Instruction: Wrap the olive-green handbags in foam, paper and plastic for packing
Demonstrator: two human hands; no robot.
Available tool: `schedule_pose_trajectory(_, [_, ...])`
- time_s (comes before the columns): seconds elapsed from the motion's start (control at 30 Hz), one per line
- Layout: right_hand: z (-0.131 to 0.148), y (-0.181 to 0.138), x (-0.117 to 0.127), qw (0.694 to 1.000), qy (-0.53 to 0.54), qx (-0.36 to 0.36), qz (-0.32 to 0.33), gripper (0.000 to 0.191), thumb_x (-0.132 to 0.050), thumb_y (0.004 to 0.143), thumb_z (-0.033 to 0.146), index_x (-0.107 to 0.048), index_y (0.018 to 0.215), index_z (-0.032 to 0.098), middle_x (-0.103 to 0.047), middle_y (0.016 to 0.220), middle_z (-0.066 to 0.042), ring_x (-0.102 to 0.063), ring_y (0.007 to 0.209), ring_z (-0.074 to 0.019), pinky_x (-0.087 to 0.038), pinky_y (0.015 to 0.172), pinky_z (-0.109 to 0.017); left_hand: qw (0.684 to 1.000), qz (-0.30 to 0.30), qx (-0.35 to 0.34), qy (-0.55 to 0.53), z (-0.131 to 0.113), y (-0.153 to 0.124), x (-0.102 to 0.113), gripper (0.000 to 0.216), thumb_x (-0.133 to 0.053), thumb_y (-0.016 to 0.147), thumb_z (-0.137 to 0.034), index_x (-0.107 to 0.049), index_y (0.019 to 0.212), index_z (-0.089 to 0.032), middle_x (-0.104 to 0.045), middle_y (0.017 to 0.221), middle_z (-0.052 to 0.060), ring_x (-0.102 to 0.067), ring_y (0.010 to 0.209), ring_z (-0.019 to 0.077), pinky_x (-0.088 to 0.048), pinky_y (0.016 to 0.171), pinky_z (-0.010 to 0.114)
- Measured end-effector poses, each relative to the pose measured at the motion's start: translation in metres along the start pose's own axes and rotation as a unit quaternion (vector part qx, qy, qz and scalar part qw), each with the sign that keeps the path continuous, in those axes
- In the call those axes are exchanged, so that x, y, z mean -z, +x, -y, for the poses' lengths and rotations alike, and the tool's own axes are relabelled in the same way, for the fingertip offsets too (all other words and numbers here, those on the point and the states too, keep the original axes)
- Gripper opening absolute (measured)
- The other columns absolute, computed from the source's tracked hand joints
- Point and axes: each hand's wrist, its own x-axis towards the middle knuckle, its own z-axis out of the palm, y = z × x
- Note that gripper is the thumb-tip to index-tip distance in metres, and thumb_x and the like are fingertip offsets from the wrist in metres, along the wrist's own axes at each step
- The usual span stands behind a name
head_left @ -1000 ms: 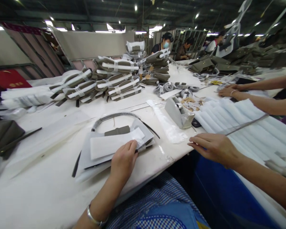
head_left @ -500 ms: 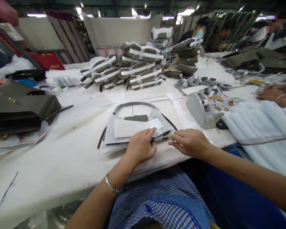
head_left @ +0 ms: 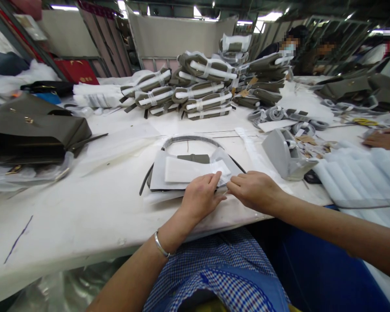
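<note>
In front of me lies a flat-folded olive handbag [head_left: 193,159], with a wrapped handle arching behind it. A translucent sheet and a white foam pad [head_left: 178,170] cover most of it. My left hand [head_left: 201,195] is closed over its near right edge, fingers on top of the pad and thumb lower down. Just to the right, my right hand [head_left: 251,188] is closed in a pinch at the bag's front corner, its fingertips almost meeting the left thumb. Whatever sits in that pinch is too small to make out.
A grey tape dispenser [head_left: 281,154] stands right of the bag. Stacked folded bags [head_left: 208,91] rise behind. An olive bag [head_left: 42,125] sits at left. Foam sheets [head_left: 360,173] lie at right, near another person's hand [head_left: 381,138]. The table edge [head_left: 117,247] runs before me.
My right hand has moved left, closing the gap to my left hand at the bag's corner. The left hand stays on the bag. The whole view has shifted slightly.
</note>
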Motion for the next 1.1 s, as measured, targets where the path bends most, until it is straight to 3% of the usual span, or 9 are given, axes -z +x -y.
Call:
schedule_pose_trajectory(0.3, [-0.005, 0.021, 0.008, 0.998, -0.013, 0.007, 0.057, 0.007, -0.056, 0.089, 0.012, -0.064, 0.088, 0.014, -0.063, 0.073, -0.004, -0.059, 0.064, -0.0186, -0.025, 0.057, -0.032, 0.998, -0.044, -0.003, 0.036, 0.001, 0.0, -0.015, 0.058, -0.073, 0.086, -0.037, -0.046, 0.133, -0.017, -0.066, 0.108, 0.006, -0.062, 0.095, 0.0217, -0.052, 0.081, 0.034])
schedule_pose_trajectory(0.63, [-0.011, 0.038, 0.038, 0.97, 0.007, -0.021, 0.242, 0.026, -0.053, 0.088, 0.004, -0.063, 0.108, 0.016, -0.07, 0.082, -0.007, -0.066, 0.069, -0.0203, -0.023, 0.05, -0.028, 0.997, -0.058, 0.007, 0.045, 0.001, 0.001, -0.019, 0.056, -0.077, 0.083, -0.033, -0.047, 0.129, -0.019, -0.064, 0.098, 0.001, -0.06, 0.089, 0.0213, -0.049, 0.076, 0.033])
schedule_pose_trajectory(0.73, [-0.01, 0.041, 0.044, 0.968, -0.003, -0.04, 0.249, 0.032, -0.051, 0.088, 0.003, -0.061, 0.114, 0.017, -0.071, 0.081, -0.006, -0.066, 0.068, -0.0214, -0.024, 0.05, -0.03, 0.997, -0.061, 0.011, 0.042, 0.001, 0.001, -0.017, 0.045, -0.076, 0.083, -0.033, -0.051, 0.118, -0.019, -0.063, 0.094, 0.001, -0.059, 0.086, 0.0204, -0.049, 0.075, 0.033])
schedule_pose_trajectory(0.87, [-0.02, 0.046, 0.045, 0.973, 0.007, -0.017, 0.229, 0.02, -0.055, 0.086, 0.004, -0.066, 0.094, 0.018, -0.071, 0.078, -0.005, -0.064, 0.067, -0.0199, -0.027, 0.053, -0.028, 0.998, -0.057, 0.014, 0.037, 0.0, 0.001, -0.015, 0.028, -0.074, 0.085, -0.034, -0.052, 0.097, -0.021, -0.062, 0.091, 0.0, -0.058, 0.085, 0.0192, -0.048, 0.074, 0.032])
schedule_pose_trajectory(1.1, [-0.054, 0.062, 0.033, 0.979, 0.047, 0.033, 0.196, 0.015, -0.066, 0.085, 0.011, -0.071, 0.09, 0.024, -0.071, 0.081, -0.003, -0.066, 0.083, -0.0212, -0.027, 0.057, -0.028, 0.998, -0.051, 0.018, 0.042, -0.001, 0.001, -0.017, 0.029, -0.074, 0.085, -0.035, -0.051, 0.096, -0.021, -0.062, 0.092, 0.001, -0.058, 0.086, 0.0203, -0.047, 0.074, 0.032])
